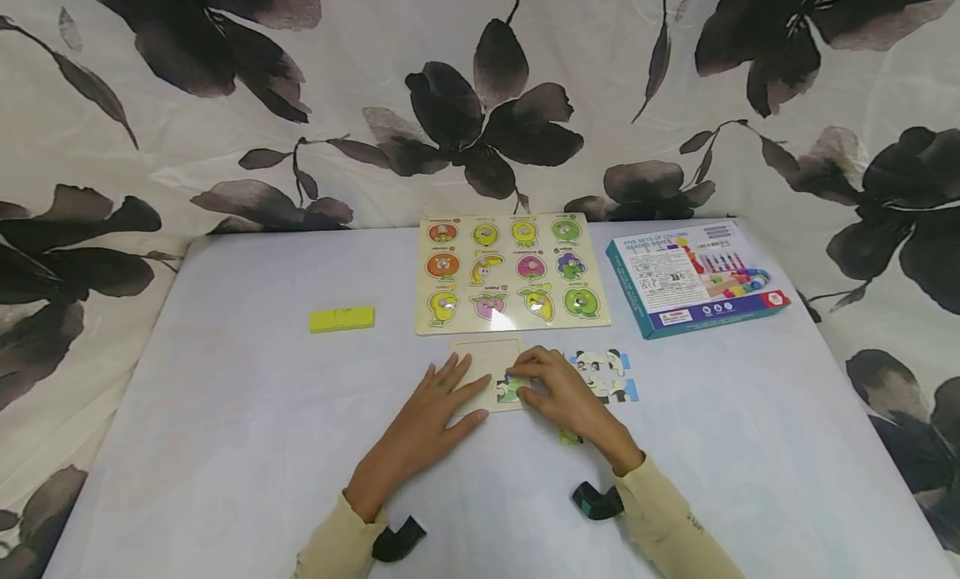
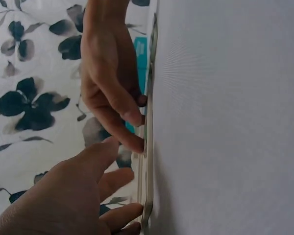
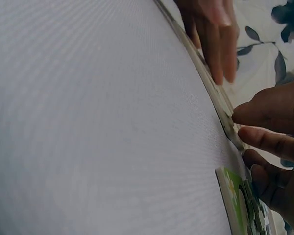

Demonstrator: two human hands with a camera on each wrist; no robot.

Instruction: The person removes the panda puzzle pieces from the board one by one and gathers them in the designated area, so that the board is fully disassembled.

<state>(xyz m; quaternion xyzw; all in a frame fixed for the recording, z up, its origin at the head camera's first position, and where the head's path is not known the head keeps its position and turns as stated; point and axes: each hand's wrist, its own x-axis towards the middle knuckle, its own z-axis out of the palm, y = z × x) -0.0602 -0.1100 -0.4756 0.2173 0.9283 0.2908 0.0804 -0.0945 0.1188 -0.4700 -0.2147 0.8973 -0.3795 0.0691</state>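
A pale jigsaw tray [image 1: 472, 358] lies on the white table in front of the person. My left hand [image 1: 426, 416] rests on its left side with fingers spread, holding nothing. At the tray's lower right corner sits a puzzle piece [image 1: 507, 389] with green and black-and-white print. My right hand [image 1: 564, 393] has its thumb and bent fingers at this piece; the exact contact is partly hidden. Several panda puzzle pieces [image 1: 600, 372] lie right of the tray, partly behind the right hand. A green puzzle piece [image 1: 570, 437] shows below the right wrist.
Behind the tray lies a fruit picture board [image 1: 510, 267]. A boxed bead set [image 1: 697, 275] is at the back right, and a yellow block [image 1: 342, 319] is at the left. Dark wrist straps [image 1: 597, 501] are on both sleeves. Floral cloth [image 1: 487, 104] hangs behind the table.
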